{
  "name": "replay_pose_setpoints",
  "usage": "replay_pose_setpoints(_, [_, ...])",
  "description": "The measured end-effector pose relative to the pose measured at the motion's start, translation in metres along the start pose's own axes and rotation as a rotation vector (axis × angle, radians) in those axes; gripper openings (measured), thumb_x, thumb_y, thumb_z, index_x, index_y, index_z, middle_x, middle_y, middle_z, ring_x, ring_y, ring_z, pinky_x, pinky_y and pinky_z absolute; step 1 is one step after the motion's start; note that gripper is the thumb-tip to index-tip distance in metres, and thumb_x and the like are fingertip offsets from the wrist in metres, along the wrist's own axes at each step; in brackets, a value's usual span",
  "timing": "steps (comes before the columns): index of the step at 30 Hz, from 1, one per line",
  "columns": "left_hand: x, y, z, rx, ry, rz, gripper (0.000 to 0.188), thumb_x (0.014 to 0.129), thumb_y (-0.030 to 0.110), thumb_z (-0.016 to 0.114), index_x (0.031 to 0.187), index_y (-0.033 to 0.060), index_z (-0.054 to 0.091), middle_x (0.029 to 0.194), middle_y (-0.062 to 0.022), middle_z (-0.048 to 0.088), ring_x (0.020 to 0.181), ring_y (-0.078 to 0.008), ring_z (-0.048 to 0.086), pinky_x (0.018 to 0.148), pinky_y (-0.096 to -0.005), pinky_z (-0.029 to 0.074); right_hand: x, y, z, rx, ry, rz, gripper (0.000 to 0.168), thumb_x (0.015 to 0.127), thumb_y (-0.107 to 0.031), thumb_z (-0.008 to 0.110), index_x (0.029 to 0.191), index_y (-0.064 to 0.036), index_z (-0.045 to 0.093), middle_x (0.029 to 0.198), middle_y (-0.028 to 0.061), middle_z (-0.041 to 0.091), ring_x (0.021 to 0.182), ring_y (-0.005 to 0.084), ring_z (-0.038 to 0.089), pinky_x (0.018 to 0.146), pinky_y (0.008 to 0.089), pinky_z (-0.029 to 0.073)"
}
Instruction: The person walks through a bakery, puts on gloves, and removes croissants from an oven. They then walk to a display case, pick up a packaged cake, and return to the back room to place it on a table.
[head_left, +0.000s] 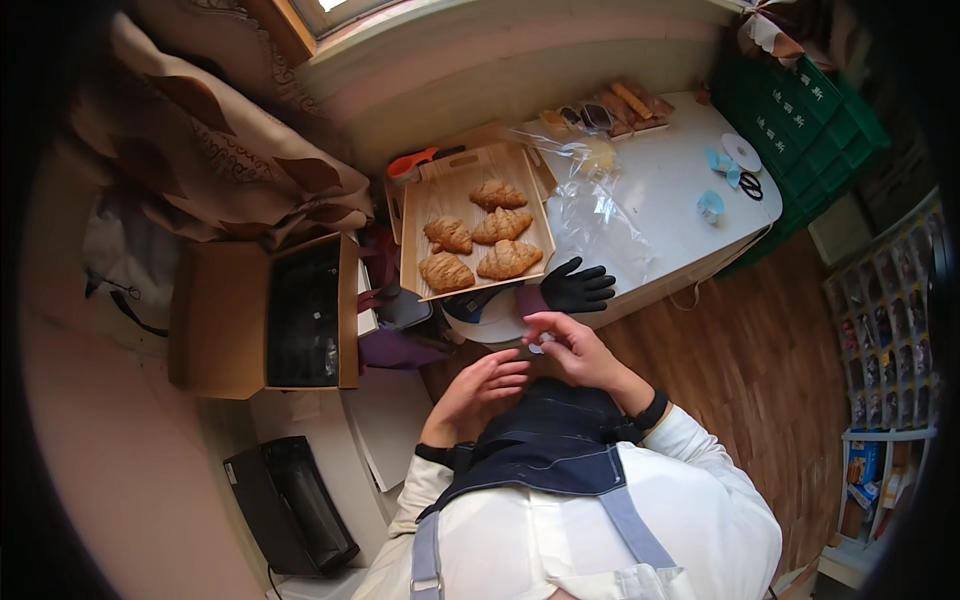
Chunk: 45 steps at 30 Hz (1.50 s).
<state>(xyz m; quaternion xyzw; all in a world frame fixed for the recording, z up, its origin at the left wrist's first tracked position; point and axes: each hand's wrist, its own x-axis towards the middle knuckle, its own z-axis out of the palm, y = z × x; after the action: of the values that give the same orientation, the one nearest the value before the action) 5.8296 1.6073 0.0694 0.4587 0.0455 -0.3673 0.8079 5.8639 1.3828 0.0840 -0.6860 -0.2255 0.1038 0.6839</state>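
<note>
My right hand (581, 354) is raised in front of the apron, thumb and fingers pinching a small whitish object (546, 340) too small to identify. Facing it, my left hand (480, 390) has its fingers spread a little and nothing visible in them. Just beyond my hands, a black glove (579, 286) with a purple cuff lies palm side unclear at the table's near edge. Several croissants (499, 225) rest on a light wooden tray (435, 187) behind it. Clear plastic bags (600, 217) lie crumpled to the tray's right.
On the white table (660, 165) are black-handled scissors (750, 186), a ribbon spool (741, 152) and light blue rolls (710, 206). Packaged food (630, 109) sits at the back. Green crates (799, 135) stand right; an open cardboard box (225, 319) and black toaster oven (300, 502) left.
</note>
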Motion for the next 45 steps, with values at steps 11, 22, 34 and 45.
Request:
replay_pose_setpoints(11, [0.048, -0.093, 0.020, -0.163, -0.306, -0.062, 0.038, 0.095, 0.033, 0.045, 0.118, 0.0035, 0.052, 0.109, -0.0076, 0.059, 0.099, -0.0191, 0.058, 0.088, -0.0333, 0.046, -0.079, -0.008, 0.025, -0.932, 0.002, -0.115, 0.048, 0.079, -0.012, 0.062, 0.124, -0.004, 0.048, 0.120, 0.0149, 0.055, 0.121, 0.0267, 0.045, 0.103, 0.0462, 0.032])
replay_pose_setpoints(22, [0.069, -0.071, 0.100, 0.213, -0.492, -0.297, 0.029, 0.092, 0.017, 0.052, 0.117, 0.0022, 0.054, 0.101, -0.0036, 0.062, 0.093, -0.0113, 0.058, 0.084, -0.0239, 0.045, -0.173, -0.024, -0.025, -0.692, 0.319, 0.160, 0.048, 0.078, -0.026, 0.066, 0.119, -0.005, 0.053, 0.105, 0.0159, 0.062, 0.098, 0.0311, 0.059, 0.083, 0.0370, 0.048])
replay_pose_setpoints(34, [0.153, -0.133, 0.161, 0.100, -0.111, -0.172, 0.035, 0.097, 0.039, 0.039, 0.076, 0.0114, 0.046, 0.063, 0.0035, 0.036, 0.058, -0.0090, 0.037, 0.067, -0.0291, 0.043, -0.666, 0.221, -0.036, -0.480, 0.766, 1.518, 0.028, 0.086, -0.021, 0.050, 0.104, -0.002, 0.061, 0.099, 0.0200, 0.062, 0.092, 0.0326, 0.060, 0.079, 0.0403, 0.047])
replay_pose_setpoints(45, [0.275, -0.120, 0.288, 0.326, -0.030, -0.125, 0.013, 0.089, 0.003, 0.043, 0.095, 0.0038, 0.055, 0.077, 0.0041, 0.050, 0.060, -0.0048, 0.043, 0.058, -0.0199, 0.040, -0.657, 0.210, -0.089, -0.293, 0.985, 1.103, 0.022, 0.084, -0.015, 0.051, 0.096, 0.001, 0.060, 0.076, 0.0166, 0.062, 0.073, 0.0287, 0.060, 0.065, 0.0385, 0.048])
